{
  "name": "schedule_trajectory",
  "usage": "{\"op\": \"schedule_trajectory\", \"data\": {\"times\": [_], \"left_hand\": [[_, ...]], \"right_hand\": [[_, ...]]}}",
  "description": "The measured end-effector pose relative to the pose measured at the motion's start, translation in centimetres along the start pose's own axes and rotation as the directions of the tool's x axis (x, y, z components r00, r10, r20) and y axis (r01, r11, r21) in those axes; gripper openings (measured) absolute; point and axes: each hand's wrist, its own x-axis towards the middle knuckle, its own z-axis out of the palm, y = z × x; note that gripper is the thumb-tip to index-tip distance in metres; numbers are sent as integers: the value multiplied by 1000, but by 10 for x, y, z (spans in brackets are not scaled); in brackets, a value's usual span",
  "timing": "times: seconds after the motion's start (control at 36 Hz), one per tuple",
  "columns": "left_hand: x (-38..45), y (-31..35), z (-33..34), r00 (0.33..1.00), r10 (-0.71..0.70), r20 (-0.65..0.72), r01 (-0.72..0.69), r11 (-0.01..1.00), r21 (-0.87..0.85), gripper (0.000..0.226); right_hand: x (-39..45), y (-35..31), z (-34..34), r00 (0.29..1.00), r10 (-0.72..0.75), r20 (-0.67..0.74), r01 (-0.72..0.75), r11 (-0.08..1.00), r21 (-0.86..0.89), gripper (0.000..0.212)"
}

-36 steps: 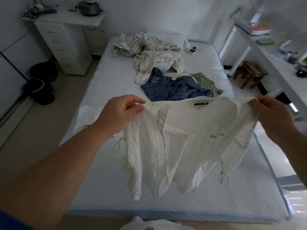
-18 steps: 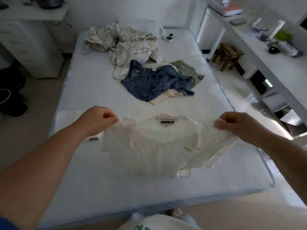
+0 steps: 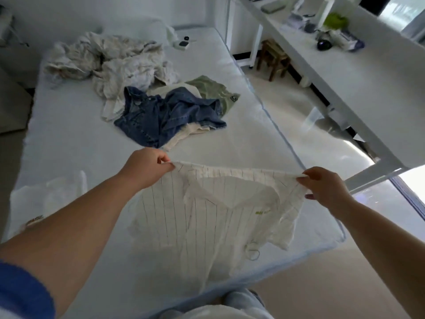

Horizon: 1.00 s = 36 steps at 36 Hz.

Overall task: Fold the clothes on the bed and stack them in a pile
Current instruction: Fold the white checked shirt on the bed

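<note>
A white pinstriped shirt point(image 3: 207, 217) with a small green logo hangs stretched between my hands over the near end of the bed point(image 3: 69, 134), its lower part draped on the mattress. My left hand point(image 3: 147, 166) pinches its left shoulder and my right hand point(image 3: 324, 187) pinches the right shoulder. Farther up the bed lies a crumpled blue denim garment point(image 3: 170, 116) on a cream piece, with a green garment point(image 3: 213, 90) beside it. A rumpled heap of white and beige cloth point(image 3: 115, 63) lies near the head of the bed.
White folded fabric point(image 3: 53, 194) lies at the bed's near left. A small white device point(image 3: 182, 43) sits by the pillow. A long white desk point(image 3: 345, 72) with clutter runs along the right, a wooden stool point(image 3: 274, 58) under it. Bare floor separates bed and desk.
The shirt has come down from held up in the air to spread low over the near end of the mattress. My hands moved down with it, and my view swung right.
</note>
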Motion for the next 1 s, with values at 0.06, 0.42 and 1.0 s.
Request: {"op": "schedule_trajectory", "data": {"times": [0.06, 0.42, 1.0], "left_hand": [[26, 26, 15, 1000, 1, -5, -1, 1000, 14, 18], [191, 232, 72, 979, 121, -162, -112, 991, 67, 29], [217, 107, 52, 984, 107, -139, -136, 968, -213, 16]], "right_hand": [[21, 8, -17, 992, 128, -8, -122, 960, 252, 10], [95, 17, -146, 849, 42, -527, 165, 926, 341, 10], [4, 21, 6, 934, -354, 49, 355, 904, -238, 29]]}}
